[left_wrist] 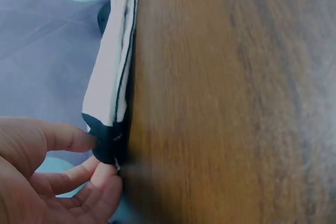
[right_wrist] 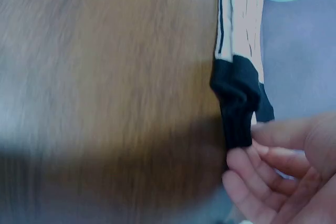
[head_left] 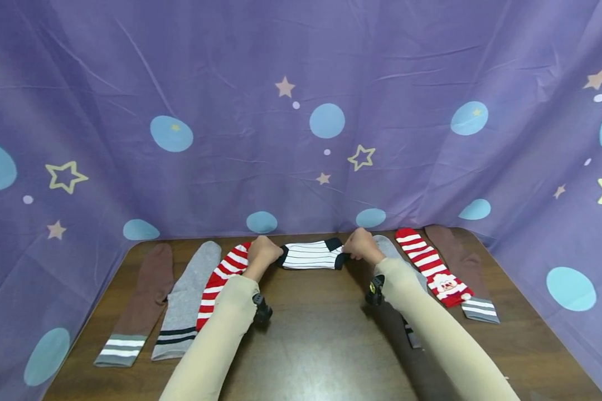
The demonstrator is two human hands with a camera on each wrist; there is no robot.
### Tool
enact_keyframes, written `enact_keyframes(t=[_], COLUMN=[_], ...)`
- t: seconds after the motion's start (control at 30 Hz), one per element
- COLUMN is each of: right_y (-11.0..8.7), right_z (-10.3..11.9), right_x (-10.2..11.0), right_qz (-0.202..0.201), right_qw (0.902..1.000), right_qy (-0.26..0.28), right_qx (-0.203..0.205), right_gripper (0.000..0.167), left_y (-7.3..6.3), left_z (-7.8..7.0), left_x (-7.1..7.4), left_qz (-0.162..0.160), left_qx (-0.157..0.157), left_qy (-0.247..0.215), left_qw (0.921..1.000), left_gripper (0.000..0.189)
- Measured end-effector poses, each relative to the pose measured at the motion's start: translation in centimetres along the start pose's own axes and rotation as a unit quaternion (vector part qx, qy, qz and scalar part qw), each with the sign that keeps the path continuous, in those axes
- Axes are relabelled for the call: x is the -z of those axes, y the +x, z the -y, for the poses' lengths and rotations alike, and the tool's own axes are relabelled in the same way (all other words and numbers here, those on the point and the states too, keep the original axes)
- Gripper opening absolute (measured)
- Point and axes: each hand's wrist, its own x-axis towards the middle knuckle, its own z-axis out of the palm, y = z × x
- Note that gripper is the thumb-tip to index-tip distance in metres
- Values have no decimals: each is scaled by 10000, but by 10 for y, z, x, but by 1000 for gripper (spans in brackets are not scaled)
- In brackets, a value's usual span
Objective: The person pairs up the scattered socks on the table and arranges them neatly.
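A white sock with thin black stripes and black ends (head_left: 311, 255) lies stretched sideways near the table's back edge. My left hand (head_left: 263, 254) pinches its left black end between thumb and fingers, as the left wrist view shows with the black tip (left_wrist: 107, 142). At the other end my right hand (head_left: 362, 246) pinches the black cuff (right_wrist: 239, 124). Under and beside my left forearm lies a red and white striped sock (head_left: 221, 278). A grey sock (head_left: 383, 245) lies partly hidden behind my right forearm.
To the left lie a grey sock (head_left: 183, 301) with black bands and a brown sock (head_left: 142, 295). On the right are a red striped sock (head_left: 423, 253) with a face pattern and another brown sock (head_left: 476, 281). A purple curtain (head_left: 231, 184) hangs behind the wooden table (head_left: 301, 334).
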Motion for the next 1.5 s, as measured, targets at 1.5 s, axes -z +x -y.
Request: enact_keyframes(t=[1.5], right_y=[-29], right_z=[-65], right_x=[84], right_qz=[-1128], right_qw=[7090], right_qy=[-4679], right_qx=[5155], right_gripper=[32], left_y=[-219], left_z=[-111], left_x=[-112], left_qz=[94], left_qx=[-3429], left_qy=[1688], left_qw=[9240], left_gripper=[44])
